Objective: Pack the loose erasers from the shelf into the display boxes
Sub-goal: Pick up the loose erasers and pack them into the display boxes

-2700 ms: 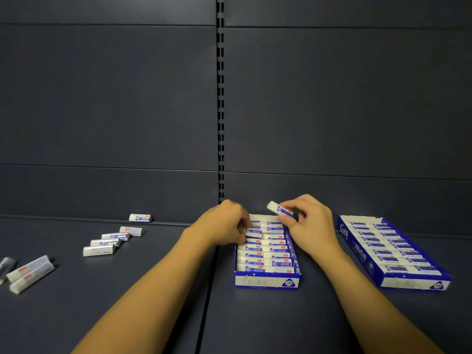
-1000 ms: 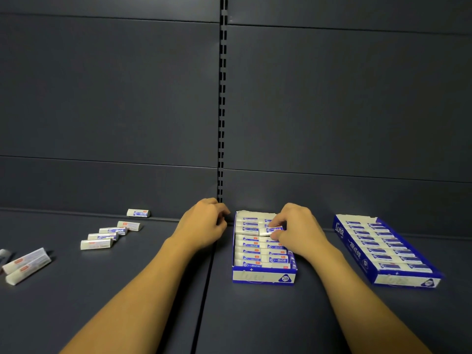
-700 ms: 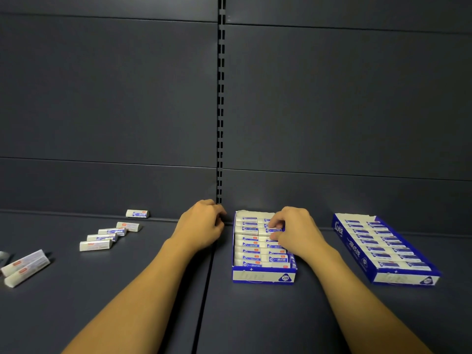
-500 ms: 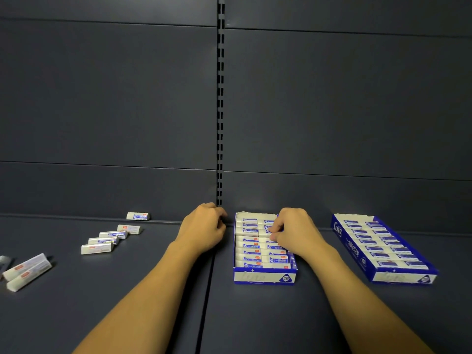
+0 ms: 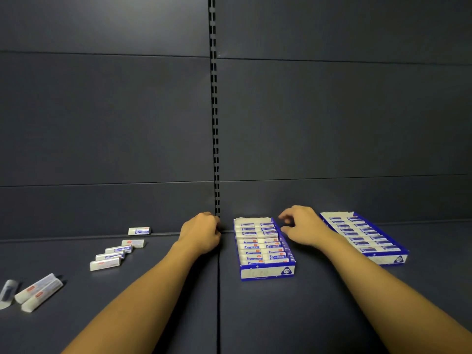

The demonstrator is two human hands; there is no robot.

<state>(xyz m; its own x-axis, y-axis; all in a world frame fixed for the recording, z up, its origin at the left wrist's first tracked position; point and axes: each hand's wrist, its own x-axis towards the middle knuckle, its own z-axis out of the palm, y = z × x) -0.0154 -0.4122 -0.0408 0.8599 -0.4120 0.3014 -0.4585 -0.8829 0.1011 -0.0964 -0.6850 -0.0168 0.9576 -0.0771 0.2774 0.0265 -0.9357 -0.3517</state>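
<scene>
loose erasers (image 5: 111,256) lie in a row on the shelf (image 5: 153,315), left of the nearly full display box (image 5: 265,273). the left hand (image 5: 201,233) rests curled beside it, holding nothing visible; the right hand (image 5: 300,229) hovers released, likely between placements.

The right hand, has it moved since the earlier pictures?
Yes. The right hand has come off the middle display box and now sits beside its right wall, empty.
</scene>
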